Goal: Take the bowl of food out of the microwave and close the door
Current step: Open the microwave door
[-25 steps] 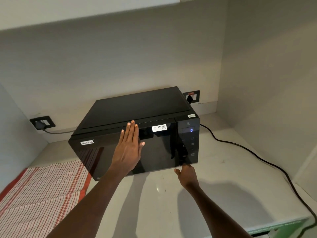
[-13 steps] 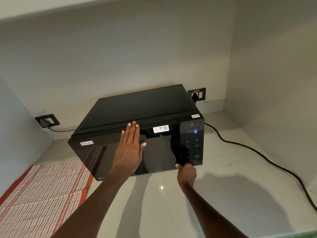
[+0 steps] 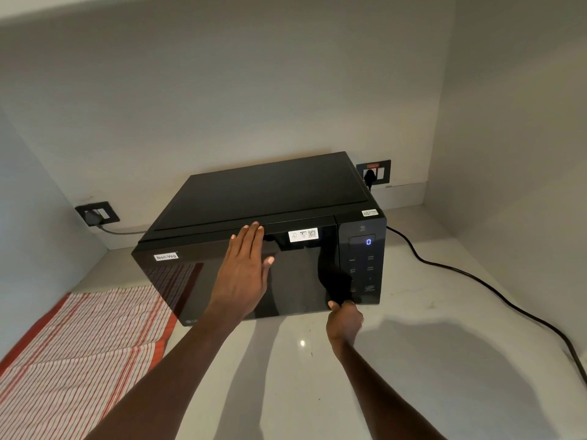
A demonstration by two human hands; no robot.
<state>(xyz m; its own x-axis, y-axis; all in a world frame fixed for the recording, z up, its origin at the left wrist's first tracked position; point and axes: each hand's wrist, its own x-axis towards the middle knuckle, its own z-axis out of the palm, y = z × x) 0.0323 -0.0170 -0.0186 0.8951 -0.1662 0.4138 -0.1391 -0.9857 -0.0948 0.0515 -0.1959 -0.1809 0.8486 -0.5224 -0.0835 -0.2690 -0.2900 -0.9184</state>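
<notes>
Little has shifted since the earlier frame: our right hand [image 3: 344,319] has crept up to the lower right corner of the door [image 3: 295,277], and our left hand [image 3: 246,269] stays where it was. Item, microwave [image 3: 263,236]: black, shut, standing on the pale counter [image 3: 428,360], display [image 3: 368,241] reading zero. Item, bowl of food: not visible; we judge it sits behind the dark door glass, which shows only reflections. Item, left hand: flat on the door's upper middle, fingers extended and close together, thumb apart, bracing the cabinet. Item, right hand: fingers curled at the door's bottom edge beside the control panel [image 3: 362,268]; we cannot tell whether they have hooked a grip or merely touch. Item, striped cloth [image 3: 79,350]: spread to the left, its edge against the microwave's base. Item, power cord [image 3: 495,290]: trailing right across the counter from the wall socket [image 3: 373,173]. Risks, as we judge them: the left palm presses on the very door we mean to open, so it could resist the pull; a hard tug may slide the whole oven forward on the smooth counter.
</notes>
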